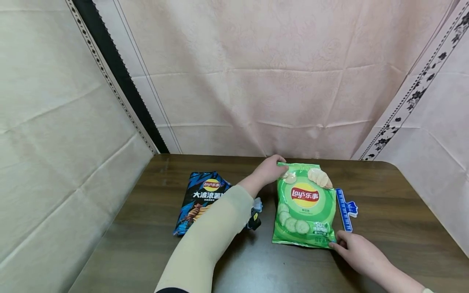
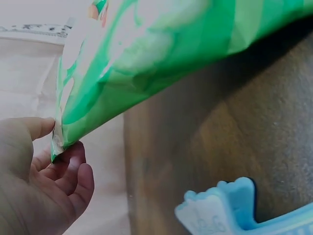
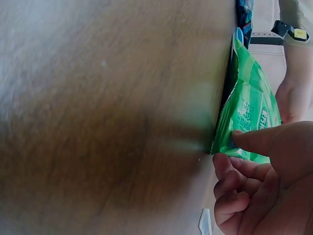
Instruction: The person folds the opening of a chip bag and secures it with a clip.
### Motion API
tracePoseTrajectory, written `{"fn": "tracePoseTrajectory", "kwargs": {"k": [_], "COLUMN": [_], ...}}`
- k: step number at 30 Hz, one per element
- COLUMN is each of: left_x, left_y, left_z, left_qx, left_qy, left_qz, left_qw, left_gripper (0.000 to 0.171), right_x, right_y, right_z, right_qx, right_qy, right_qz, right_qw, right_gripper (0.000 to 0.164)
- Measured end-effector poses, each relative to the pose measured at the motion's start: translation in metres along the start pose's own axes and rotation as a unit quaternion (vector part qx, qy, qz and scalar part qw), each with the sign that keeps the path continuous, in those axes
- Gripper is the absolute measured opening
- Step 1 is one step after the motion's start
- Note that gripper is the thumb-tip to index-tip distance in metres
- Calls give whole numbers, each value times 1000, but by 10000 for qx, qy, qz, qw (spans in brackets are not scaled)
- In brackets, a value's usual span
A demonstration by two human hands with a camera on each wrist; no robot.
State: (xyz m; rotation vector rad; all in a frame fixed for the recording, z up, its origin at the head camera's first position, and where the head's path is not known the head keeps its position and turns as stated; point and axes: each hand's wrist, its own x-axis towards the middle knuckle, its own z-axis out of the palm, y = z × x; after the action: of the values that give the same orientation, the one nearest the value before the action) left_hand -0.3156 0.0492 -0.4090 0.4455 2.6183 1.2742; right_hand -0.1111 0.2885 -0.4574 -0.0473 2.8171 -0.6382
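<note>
A green Lay's chip bag [image 1: 304, 211] lies face up on the wooden table, toward the right. My left hand [image 1: 270, 169] pinches its far left corner; in the left wrist view the thumb [image 2: 41, 126] is on one side of that corner and the fingers on the other. At the near right corner my right hand [image 1: 360, 252] holds the bag between thumb and fingers, as the right wrist view also shows. Right beside the bag's right edge is a blue bag clip [image 1: 344, 211].
A dark blue Lay's bag [image 1: 199, 199] lies on the left of the table [image 1: 403, 211], partly hidden by my left sleeve [image 1: 209, 240]. A light blue clip [image 2: 230, 210] sits near that bag. Pale cloth [image 1: 256, 81] hangs behind the table's far edge.
</note>
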Motion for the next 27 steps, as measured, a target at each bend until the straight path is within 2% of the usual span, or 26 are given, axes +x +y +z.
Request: {"fn": "tracePoseTrajectory", "kwargs": {"k": [8,15,27], "left_x": [-12,-29,-54], "left_y": [17,33,41], "left_z": [-12,-27,-45], "left_qx": [175,68,114], "left_qy": [-20,-52,-59], "left_qz": [425,696,1167], "left_qw": [9989,9975,9931], "left_gripper": [33,27,24], "right_x": [2,6,16], "right_y": [-2,-2,-5], "right_z": [1,2,0], "right_qx": [153,203,216], "right_qy": [86,228,325], "right_qz": [-40,-117,-138], "right_qw": [9998,9995,9991], "right_gripper": [20,20,19]}}
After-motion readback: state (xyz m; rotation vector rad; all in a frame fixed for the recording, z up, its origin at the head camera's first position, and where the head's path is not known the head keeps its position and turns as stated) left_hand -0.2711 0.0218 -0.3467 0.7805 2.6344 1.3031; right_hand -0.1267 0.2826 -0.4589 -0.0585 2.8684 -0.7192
